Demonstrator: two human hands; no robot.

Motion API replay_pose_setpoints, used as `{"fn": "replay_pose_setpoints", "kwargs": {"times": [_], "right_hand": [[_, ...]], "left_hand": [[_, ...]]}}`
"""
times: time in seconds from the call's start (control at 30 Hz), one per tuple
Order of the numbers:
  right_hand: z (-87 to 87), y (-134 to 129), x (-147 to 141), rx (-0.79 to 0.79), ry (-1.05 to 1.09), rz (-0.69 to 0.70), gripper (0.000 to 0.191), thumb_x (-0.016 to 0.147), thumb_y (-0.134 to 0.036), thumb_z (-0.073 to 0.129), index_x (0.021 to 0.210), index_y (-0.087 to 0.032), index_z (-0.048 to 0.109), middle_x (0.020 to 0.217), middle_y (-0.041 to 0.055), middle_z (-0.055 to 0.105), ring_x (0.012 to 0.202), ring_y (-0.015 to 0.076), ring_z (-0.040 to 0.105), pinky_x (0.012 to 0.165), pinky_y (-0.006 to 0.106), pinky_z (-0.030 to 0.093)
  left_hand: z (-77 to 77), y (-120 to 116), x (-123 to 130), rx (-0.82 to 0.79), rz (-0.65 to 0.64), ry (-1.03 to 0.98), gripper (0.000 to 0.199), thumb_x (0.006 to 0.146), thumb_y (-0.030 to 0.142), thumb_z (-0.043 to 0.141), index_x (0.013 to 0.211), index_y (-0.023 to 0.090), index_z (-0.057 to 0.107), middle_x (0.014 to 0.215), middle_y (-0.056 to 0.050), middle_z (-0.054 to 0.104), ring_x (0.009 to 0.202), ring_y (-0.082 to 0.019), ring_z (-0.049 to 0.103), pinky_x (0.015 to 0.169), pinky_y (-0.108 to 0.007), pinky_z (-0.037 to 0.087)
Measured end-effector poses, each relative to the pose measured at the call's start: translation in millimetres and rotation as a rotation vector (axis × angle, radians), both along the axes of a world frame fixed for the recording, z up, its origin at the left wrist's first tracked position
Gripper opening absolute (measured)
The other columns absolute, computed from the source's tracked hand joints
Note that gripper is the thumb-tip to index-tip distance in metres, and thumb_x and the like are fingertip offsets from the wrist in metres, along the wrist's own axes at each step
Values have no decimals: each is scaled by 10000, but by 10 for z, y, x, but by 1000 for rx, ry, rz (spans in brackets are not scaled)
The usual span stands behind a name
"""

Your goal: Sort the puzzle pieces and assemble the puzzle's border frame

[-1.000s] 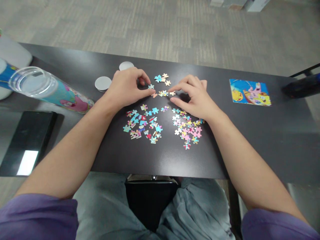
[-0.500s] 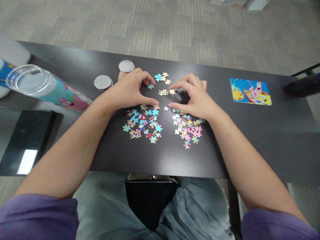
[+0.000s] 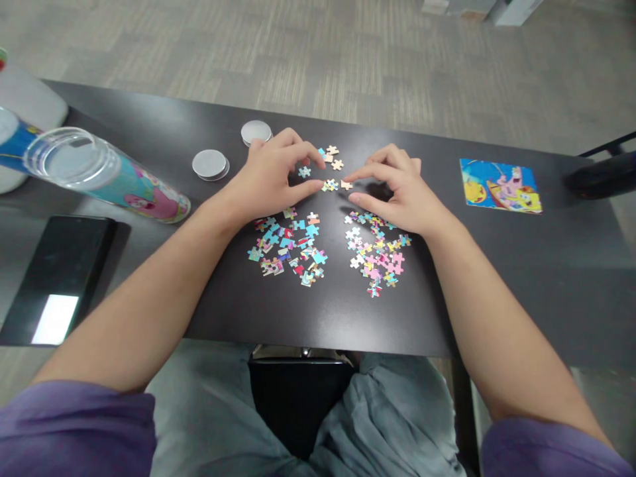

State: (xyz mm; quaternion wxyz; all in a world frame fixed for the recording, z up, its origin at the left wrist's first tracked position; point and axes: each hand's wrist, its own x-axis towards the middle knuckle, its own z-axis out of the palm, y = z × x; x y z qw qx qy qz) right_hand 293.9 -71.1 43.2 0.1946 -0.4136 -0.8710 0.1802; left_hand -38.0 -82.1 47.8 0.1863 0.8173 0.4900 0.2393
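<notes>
Just beside the left hand [image 3: 278, 175] lie puzzle pieces [image 3: 330, 186].

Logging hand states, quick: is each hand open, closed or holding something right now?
Left hand: open, beside the patterned pieces; contact unclear.
Right hand: open, at the pale piece; contact unclear.

on the table [image 3: 298, 321], puzzle pieces [image 3: 287, 243] lie between the tube [image 3: 146, 193] (left) and the card [image 3: 501, 186].

No readable lettering, no legible numbers, brands or signs
</notes>
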Motion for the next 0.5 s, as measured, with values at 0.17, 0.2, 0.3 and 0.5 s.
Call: {"fn": "replay_pose_setpoints", "kwargs": {"times": [0.17, 0.2, 0.3, 0.5], "right_hand": [[-42, -22, -41, 13, -39, -18, 515, 1261, -789, 702, 1540, -423, 932, 1529, 180, 810, 1436, 525, 711, 1291, 834, 460], [-56, -25, -45, 23, -50, -12, 514, 1268, -785, 690, 1550, -430, 933, 1538, 173, 807, 1439, 521, 712, 1293, 827, 458], [-87, -35, -53, 51, -81, 11, 496, 1284, -774, 668, 1540, -452, 944, 1542, 146, 799, 1438, 515, 720, 1287, 818, 455], [-25, -40, -25, 48, -82, -22, 479, 1291, -759, 647, 1478, -449, 959, 1553, 157, 810, 1408, 515, 725, 1281, 875, 446]], "left_hand": [[-63, -31, 61, 35, -41, 56, 243, 1132, 435, 851, 1341, 377, 961, 1469, -126, 805, 1427, -431, 761, 1325, -727, 465], [-76, -30, 64, 32, -36, 56, 233, 1135, 431, 846, 1326, 373, 966, 1467, -127, 808, 1425, -430, 760, 1328, -730, 463], [-88, -18, 53, 16, -25, 47, 212, 1139, 427, 828, 1282, 362, 970, 1468, -118, 825, 1434, -421, 756, 1356, -728, 450], [39, 10, -6, -57, -24, 48, 243, 1114, 514, 795, 1221, 389, 973, 1450, -96, 841, 1434, -422, 767, 1384, -738, 436]]}}
